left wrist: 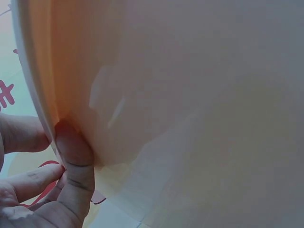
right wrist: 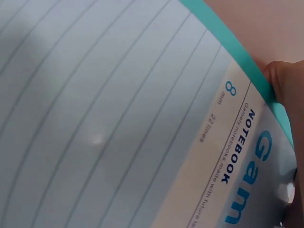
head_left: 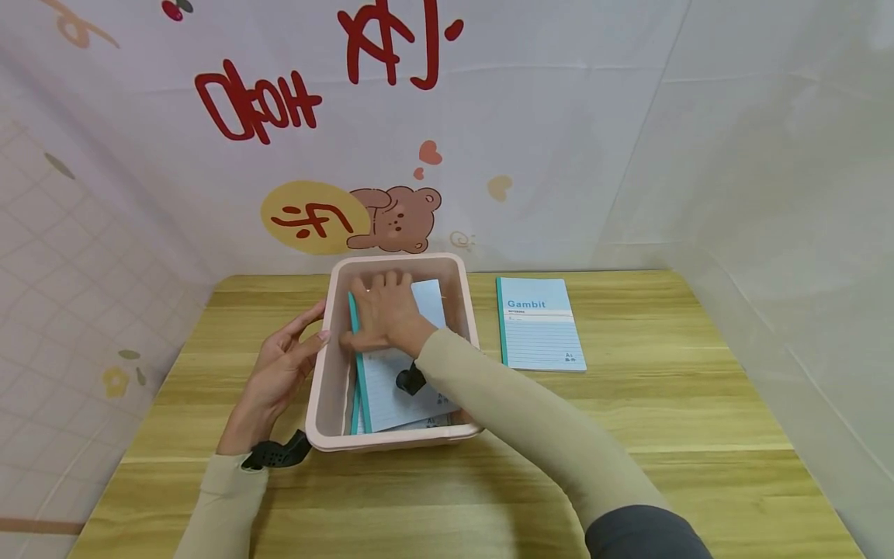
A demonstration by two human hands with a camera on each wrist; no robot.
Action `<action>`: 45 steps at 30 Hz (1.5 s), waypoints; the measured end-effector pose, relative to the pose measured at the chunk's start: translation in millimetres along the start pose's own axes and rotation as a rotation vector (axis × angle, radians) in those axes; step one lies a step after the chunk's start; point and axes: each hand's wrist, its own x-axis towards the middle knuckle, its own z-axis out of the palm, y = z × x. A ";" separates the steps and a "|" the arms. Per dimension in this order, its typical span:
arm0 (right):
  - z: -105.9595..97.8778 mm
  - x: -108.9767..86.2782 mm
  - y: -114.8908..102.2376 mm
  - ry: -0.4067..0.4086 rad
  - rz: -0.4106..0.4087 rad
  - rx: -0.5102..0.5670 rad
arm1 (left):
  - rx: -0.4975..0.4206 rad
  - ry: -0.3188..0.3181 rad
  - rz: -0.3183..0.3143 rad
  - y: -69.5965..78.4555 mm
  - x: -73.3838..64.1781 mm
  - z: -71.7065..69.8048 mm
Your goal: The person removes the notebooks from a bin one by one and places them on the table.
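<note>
"Left hand (head_left: 275, 373)?"
"Gripping bin (head_left: 391, 442) side;"
"Right hand (head_left: 382, 314)?"
"Splayed, fingers apart, over top notebook (head_left: 389, 404) inside bin; could crease or jam; likely from pressing down while stacked crooked."

Lower notebook (head_left: 358, 418), inside the bin (head_left: 317, 396): mostly hidden beneath the upper notebook (head_left: 401, 407), whose top end is partly covered by the right grip (head_left: 384, 313) (itself softly blurred). Loose notebook (head_left: 541, 341): smallest print illegible; uppermost red lettering (head_left: 431, 39): cut off by the head view's top edge.
</note>
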 end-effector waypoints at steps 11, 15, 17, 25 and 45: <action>-9.3 1.1 3.0 0.102 -0.014 0.117 | -0.012 -0.006 -0.014 -0.7 -3.4 -3.0; -13.4 -0.8 3.6 0.129 -0.035 0.140 | -0.016 -0.014 -0.002 -1.2 -4.1 -4.6; -15.9 -2.0 3.8 0.138 -0.040 0.149 | -0.018 -0.016 0.003 -1.3 -4.1 -5.2; -26.4 -10.7 6.2 0.136 -0.045 0.187 | 0.004 -0.011 -0.017 -1.0 -1.2 -5.5; -105.1 -33.8 32.2 0.246 -0.094 0.287 | 0.004 0.004 -0.018 0.7 2.6 -6.3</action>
